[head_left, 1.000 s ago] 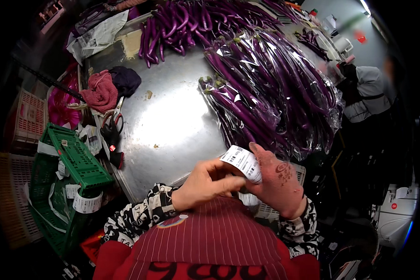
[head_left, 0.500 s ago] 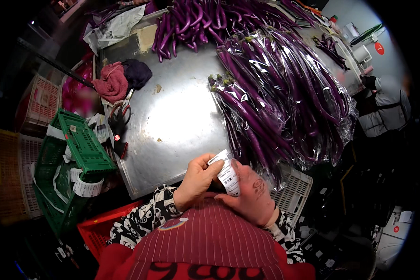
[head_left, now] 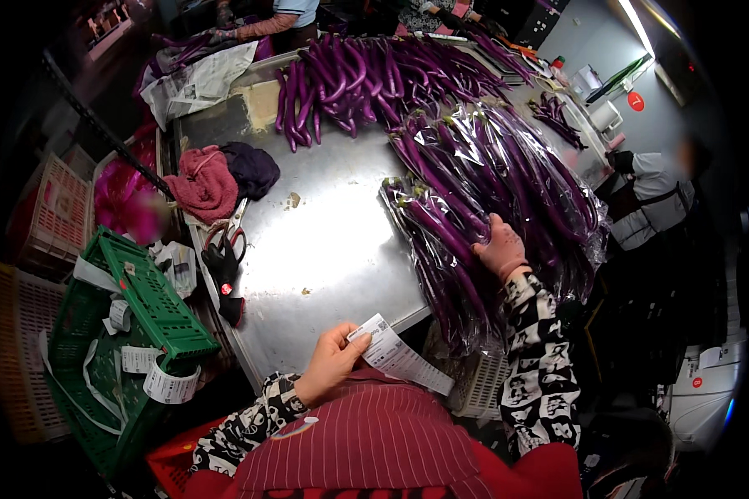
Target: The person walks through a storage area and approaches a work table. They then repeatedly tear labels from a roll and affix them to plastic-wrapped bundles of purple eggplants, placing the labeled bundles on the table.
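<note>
My bare left hand (head_left: pixel 329 366) pinches one end of a white printed label strip (head_left: pixel 408 362), close to my body at the table's front edge. The strip slants down to the right, its far end loose. In a thin pink glove, my right hand (head_left: pixel 504 252) reaches over the right side of the table. Its fingers close on a clear plastic bag of long purple eggplants (head_left: pixel 445 241) at the near left of the bagged pile; the fingertips are partly hidden. More bagged eggplants (head_left: pixel 524 166) lie behind and to the right of this bag.
Loose eggplants (head_left: pixel 341 79) heap along the far side of the metal table (head_left: pixel 333 208). Scissors (head_left: pixel 225 241) and a pink cloth (head_left: pixel 201 185) lie at its left edge. A green crate (head_left: pixel 154 291) with label strips stands left. Other people (head_left: pixel 295 15) work at the far end and right.
My right hand has left the label and moved forward and right onto the bagged eggplants. My left hand keeps the label, now lower and slightly left. The view has tilted up.
</note>
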Motion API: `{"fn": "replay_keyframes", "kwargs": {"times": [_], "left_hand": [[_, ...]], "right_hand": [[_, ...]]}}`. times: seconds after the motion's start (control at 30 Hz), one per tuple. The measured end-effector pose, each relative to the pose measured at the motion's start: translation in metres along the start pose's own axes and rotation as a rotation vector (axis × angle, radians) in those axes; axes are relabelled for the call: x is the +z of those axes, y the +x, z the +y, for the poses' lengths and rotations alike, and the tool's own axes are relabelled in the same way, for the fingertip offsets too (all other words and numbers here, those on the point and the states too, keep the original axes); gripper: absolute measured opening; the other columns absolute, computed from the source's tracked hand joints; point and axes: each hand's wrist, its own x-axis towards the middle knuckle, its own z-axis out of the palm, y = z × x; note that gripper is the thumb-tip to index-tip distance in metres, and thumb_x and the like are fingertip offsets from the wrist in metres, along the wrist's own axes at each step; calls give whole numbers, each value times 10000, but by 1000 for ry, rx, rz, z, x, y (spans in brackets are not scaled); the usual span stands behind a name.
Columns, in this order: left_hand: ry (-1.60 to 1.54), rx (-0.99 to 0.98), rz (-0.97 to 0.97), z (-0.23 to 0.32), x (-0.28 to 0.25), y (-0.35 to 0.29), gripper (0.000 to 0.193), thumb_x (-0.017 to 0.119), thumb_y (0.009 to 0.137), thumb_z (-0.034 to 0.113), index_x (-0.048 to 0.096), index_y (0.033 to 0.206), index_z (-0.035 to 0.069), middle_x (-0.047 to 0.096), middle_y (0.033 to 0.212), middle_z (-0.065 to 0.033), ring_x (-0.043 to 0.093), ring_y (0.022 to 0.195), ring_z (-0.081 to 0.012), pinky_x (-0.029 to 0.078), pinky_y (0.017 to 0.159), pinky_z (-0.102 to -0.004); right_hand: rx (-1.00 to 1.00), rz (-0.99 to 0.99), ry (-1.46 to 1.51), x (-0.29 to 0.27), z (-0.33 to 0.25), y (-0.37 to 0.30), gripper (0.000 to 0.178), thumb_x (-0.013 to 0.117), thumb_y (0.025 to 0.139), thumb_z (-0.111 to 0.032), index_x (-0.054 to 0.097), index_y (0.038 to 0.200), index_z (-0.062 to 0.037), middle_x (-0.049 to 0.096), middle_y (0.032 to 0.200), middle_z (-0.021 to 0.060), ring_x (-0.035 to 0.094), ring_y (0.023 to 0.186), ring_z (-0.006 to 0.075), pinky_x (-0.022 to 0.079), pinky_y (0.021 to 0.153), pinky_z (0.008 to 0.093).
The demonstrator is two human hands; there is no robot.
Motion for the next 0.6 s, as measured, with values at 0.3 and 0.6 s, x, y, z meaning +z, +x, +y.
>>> {"fn": "replay_keyframes", "kwargs": {"times": [0.3,0.6], "left_hand": [[222,-103,-141,-2,-11,-2,214,594,975,227,604,994,15,628,819,-10,556,693,-52,468,601,-220],[234,223,-202,-10,-16,-5,172,621,956,182,643,961,11,596,742,26,503,648,-25,412,562,-208]], "right_hand": [[-50,-345,983,-143,-72,35,331,686,752,-45,627,1069,31,646,799,34,580,662,86,482,597,242],[-648,-144,-57,-30,-159,-103,562,705,688,-97,498,1209,-125,571,897,125,603,826,346,515,657,433]]}}
